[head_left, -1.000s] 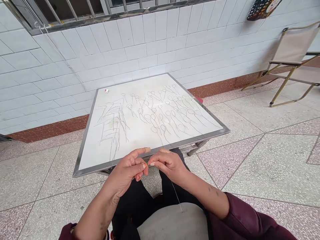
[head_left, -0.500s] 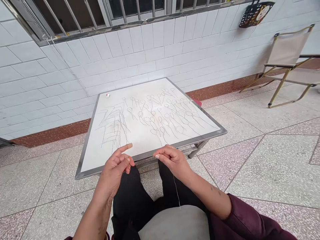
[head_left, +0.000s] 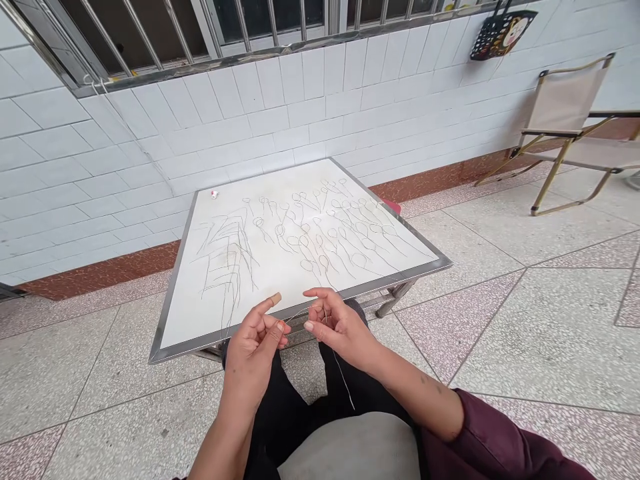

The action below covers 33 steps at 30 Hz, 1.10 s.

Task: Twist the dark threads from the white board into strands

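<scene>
Both hands are raised over the near edge of a white table (head_left: pixel 175 320) with a grey metal rim. My left hand (head_left: pixel 260 337) pinches a thin wire between thumb and fingertips, its index finger stretched out with a tan covering on the tip. The wire (head_left: pixel 345 381) arches across to my right hand (head_left: pixel 337 325) and its tail hangs down over the lap. On the right hand the thumb and index finger are apart, and the wire runs by the curled fingers. Many thin wire pieces, several with loops (head_left: pixel 359 260), lie on the tabletop.
A small white and red item (head_left: pixel 215 195) sits at the table's far left corner. Behind stands a tiled wall (head_left: pixel 280 120) with a barred window. A folding chair (head_left: pixel 563 100) is at the right, and a black basket (head_left: pixel 500 35) hangs on the wall.
My left hand has moved right, closer to my right hand. My right hand's thumb and index finger have parted from their pinch. The wire now arches visibly between the hands.
</scene>
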Available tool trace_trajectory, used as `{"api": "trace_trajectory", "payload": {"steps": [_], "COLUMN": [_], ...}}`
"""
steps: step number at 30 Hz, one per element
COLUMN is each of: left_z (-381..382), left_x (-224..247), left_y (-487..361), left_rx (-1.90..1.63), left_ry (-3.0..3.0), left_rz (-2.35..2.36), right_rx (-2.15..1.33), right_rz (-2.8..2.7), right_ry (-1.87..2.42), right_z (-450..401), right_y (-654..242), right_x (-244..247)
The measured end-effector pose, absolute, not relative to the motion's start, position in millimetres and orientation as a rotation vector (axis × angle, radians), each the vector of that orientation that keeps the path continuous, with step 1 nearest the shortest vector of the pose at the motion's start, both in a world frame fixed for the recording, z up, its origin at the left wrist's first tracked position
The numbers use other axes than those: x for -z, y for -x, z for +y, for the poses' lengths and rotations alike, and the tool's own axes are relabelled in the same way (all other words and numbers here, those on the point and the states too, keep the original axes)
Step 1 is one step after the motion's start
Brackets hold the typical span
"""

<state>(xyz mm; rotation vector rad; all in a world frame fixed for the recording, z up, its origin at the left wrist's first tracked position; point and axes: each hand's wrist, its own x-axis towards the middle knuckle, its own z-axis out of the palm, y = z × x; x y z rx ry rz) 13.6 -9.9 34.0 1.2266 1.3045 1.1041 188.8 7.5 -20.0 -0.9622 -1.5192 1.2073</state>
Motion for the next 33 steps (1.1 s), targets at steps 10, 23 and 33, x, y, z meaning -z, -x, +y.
{"api": "trace_trajectory", "payload": {"steps": [10, 23, 33], "left_z": [-8.8, -12.8, -6.2], "left_x": [-32.7, -38.4, -41.2], "left_y": [-1.7, -12.0, -6.0], "left_rx": [-1.110, -0.841, -0.793], "left_ry": [-1.206, -1.177, -0.966], "left_rz": [1.302, 1.235, 1.171], "right_rx": [-1.007, -0.632, -0.387], "right_rz": [-1.675, -2.028, -2.092], "right_ry": [1.024, 0.808, 0.737], "right_z": [7.6, 7.4, 7.9], "right_y": [-190.6, -188.9, -186.8], "right_x": [20.6, 20.2, 25.5]}}
